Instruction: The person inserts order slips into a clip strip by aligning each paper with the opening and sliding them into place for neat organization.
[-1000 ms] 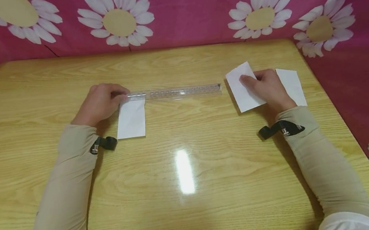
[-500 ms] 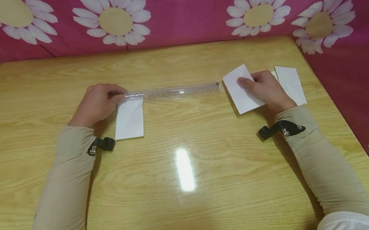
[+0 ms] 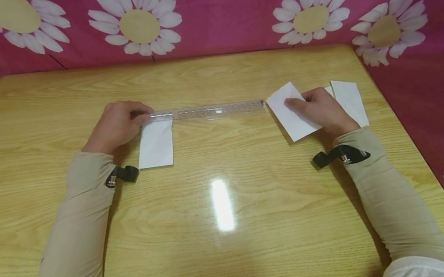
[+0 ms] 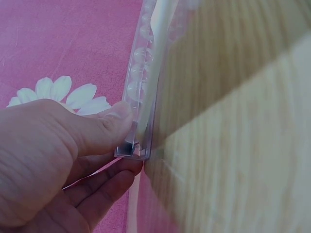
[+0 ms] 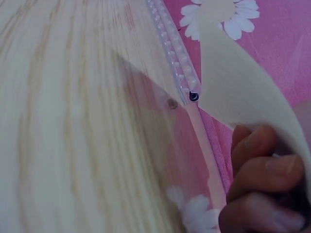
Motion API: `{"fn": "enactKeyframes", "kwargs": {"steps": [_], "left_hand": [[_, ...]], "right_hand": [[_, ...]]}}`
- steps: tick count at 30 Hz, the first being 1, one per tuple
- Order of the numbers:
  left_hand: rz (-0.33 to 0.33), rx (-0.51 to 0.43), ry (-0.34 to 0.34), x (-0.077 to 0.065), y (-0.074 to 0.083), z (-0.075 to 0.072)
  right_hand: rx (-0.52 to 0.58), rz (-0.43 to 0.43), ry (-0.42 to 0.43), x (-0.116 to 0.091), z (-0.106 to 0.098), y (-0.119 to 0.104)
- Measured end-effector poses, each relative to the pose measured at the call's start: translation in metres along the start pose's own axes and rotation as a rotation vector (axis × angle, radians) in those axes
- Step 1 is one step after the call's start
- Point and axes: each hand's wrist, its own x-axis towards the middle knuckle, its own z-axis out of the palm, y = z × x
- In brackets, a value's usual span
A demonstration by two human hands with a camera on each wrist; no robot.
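A long clear plastic strip (image 3: 219, 109) with a row of round, bead-like bumps lies crosswise on the table. My left hand (image 3: 115, 125) pinches its left end between thumb and fingers; the left wrist view shows the thumb (image 4: 116, 119) on the end of the strip. A white paper rectangle (image 3: 156, 145) extends toward me from that end, its far edge at the strip. Beyond the strip's other end, my right hand (image 3: 325, 111) grips another white paper piece (image 3: 290, 115), thumb on top and fingers beneath. The sheet's left corner is close to the strip's dark-tipped right end (image 5: 193, 96).
More white paper (image 3: 350, 101) lies on the wooden table (image 3: 234, 262) behind the right hand, partly hidden by it. A pink cloth with daisies (image 3: 226, 17) hangs along the back and right side. The table's right edge runs close to the loose paper.
My right hand has turned its paper and brought the sheet's left corner a little closer to the strip's right end, slightly toward me. My left hand stays on the strip.
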Motion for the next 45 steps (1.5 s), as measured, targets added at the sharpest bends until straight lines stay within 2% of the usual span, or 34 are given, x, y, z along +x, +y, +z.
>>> {"fn": "enactKeyframes", "kwargs": {"steps": [10,23,38,45], "left_hand": [[-0.012,-0.012,-0.008,-0.0003,-0.0001,0.0005],[-0.013,-0.011,-0.009,0.0005,-0.0007,0.0007],[-0.011,-0.014,-0.006,0.0013,-0.0011,0.0000],[-0.008,-0.016,-0.004,0.0015,-0.0013,0.0001]], "right_hand": [[0.020,0.024,-0.043,0.0008,0.0027,0.0022],[-0.096,-0.015,-0.028,0.0017,0.0051,0.0009],[-0.034,-0.007,-0.048,0.0009,0.0056,0.0003],[0.060,0.035,-0.101,-0.0006,0.0093,0.0002]]}}
